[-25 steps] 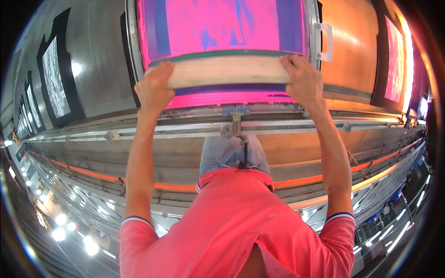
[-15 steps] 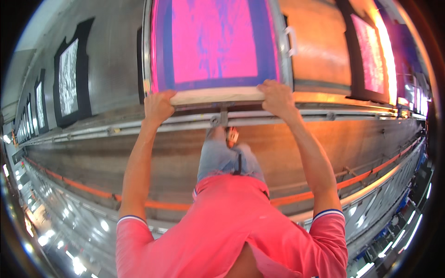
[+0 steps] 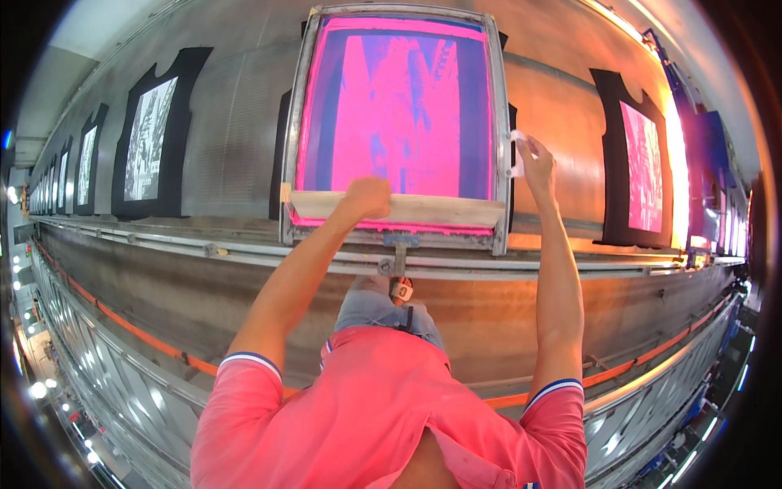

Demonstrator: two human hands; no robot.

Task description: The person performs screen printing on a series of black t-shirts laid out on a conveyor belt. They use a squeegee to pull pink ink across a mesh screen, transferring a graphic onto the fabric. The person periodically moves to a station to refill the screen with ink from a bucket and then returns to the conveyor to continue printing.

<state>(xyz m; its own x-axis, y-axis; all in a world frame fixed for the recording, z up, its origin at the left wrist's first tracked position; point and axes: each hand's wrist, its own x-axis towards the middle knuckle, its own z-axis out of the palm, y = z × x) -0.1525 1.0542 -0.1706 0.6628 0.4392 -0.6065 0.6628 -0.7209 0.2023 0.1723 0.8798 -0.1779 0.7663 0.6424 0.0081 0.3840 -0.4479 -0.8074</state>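
Observation:
A screen-printing frame (image 3: 498,98) with grey edges lies in front of me, its blue mesh smeared with bright pink ink (image 3: 399,114). Across its near end rests a long, pale wooden squeegee (image 3: 448,210). My left hand (image 3: 368,197) is closed over the squeegee left of its middle. At the frame's right side, my right hand (image 3: 538,167) has its fingers curled on a white handle (image 3: 516,155). Dark cloth edges show on both sides under the frame; the rest of that cloth is hidden.
On the long metal table (image 3: 236,114), black garment pieces (image 3: 189,138) with black-and-white prints run off to the left. A black piece with a pink print (image 3: 643,167) lies at right. A metal rail (image 3: 318,259) follows the near edge, and an orange rail (image 3: 147,332) runs behind me.
My right hand has let go of the squeegee and taken the white handle. My left hand has moved inward along the squeegee. The frame appears lower in view.

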